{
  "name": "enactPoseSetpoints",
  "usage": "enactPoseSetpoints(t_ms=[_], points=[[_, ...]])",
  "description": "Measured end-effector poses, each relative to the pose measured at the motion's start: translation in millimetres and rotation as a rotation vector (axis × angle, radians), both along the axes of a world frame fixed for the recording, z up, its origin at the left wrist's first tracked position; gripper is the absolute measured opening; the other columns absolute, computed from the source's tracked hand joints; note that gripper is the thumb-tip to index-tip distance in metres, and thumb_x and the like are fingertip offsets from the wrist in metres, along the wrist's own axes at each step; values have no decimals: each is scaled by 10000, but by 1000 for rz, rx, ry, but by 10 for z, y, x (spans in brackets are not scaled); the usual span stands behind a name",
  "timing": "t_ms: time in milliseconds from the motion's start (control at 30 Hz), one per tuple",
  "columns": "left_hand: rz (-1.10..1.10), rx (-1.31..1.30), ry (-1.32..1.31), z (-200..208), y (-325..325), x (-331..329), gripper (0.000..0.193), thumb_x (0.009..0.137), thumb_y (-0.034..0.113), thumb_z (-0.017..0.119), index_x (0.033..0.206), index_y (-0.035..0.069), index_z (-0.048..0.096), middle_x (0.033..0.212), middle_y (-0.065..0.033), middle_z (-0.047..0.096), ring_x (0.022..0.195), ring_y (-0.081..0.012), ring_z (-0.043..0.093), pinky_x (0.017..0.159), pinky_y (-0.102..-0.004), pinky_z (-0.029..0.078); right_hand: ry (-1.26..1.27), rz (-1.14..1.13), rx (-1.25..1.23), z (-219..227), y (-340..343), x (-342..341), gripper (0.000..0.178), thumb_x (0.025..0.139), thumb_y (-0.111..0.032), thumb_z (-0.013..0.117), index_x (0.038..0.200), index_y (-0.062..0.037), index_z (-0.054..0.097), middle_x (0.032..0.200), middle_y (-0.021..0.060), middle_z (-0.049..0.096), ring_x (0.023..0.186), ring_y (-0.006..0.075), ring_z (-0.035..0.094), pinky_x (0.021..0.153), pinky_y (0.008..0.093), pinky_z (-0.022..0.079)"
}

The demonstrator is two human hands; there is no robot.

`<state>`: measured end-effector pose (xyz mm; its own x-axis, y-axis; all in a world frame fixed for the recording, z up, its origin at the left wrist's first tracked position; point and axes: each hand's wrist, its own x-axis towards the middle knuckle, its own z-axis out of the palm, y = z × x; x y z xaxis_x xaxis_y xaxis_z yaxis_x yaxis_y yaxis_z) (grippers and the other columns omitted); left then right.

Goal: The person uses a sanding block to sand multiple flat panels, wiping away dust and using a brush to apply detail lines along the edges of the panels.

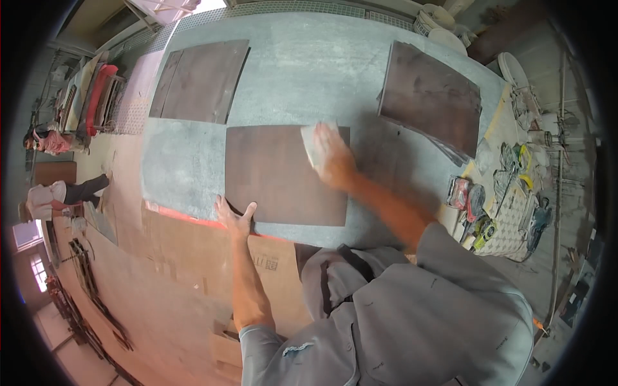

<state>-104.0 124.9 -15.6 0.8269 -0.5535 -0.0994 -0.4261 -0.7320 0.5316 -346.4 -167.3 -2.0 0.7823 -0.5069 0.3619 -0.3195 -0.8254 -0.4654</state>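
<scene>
A flat brown panel (283, 186) lies on the grey-green worktable (296, 58) in front of me. My left hand (237, 215) is at its near left corner, thumb and fingers spread apart against the edge. Over the panel's far right part, my right hand (333, 157) presses down a pale, thin pad or folded sheet (311, 147). The hand is a little smeared by motion, and its fingers cover much of the pad, so its exact kind cannot be told.
A stack of brown panels (431, 93) lies at the far right of the table, more brown panels (203, 83) at the far left. Power tools (479, 228) sit on a side surface to the right. Another person (58, 196) is off to the left. Cardboard (187, 251) lies below the near edge.
</scene>
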Motion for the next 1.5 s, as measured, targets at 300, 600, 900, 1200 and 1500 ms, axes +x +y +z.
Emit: enactPoseSetpoints(t_ms=[300,600,900,1200,1500], points=[[-4,-17,-19,-187,42,40,1178,724,472,956,1632,-1,373,1729,-282,293,1607,-507,183,1295,-643,182,20,-139,42,-114,-173,-448,853,809,-138,785,1544,130,444,1629,303,448,1529,435,431,1292,509,329],[-17,-9,0,-125,68,37,1185,756,497,941,1644,-17,348,1728,-285,292,1613,-496,176,1304,-611,174,28,-144,-40,-15,-343,-365,825,828,-232,795,1503,129,487,1596,302,481,1486,445,462,1238,539,386],[160,-224,37,-12,212,-182,888,814,260,931,1532,-54,514,1722,-272,319,1628,-422,234,1312,-525,247,-71,400,14,278,1022,-379,595,855,-172,724,1432,-41,658,1501,151,623,1396,340,589,1202,498,449],[256,-431,339,-20,315,-61,581,970,116,761,1512,-8,592,1741,-189,357,1673,-343,152,1334,-462,186,-30,43,-51,-101,255,553,590,918,-146,710,1447,86,590,1504,242,592,1393,407,566,1180,515,449],[286,-496,359,-60,378,-79,525,1012,62,679,1522,-11,576,1742,-169,369,1677,-327,138,1325,-451,198,-91,244,-37,96,167,1483,653,901,-96,681,1502,103,522,1474,272,591,1388,417,556,1216,510,406]])
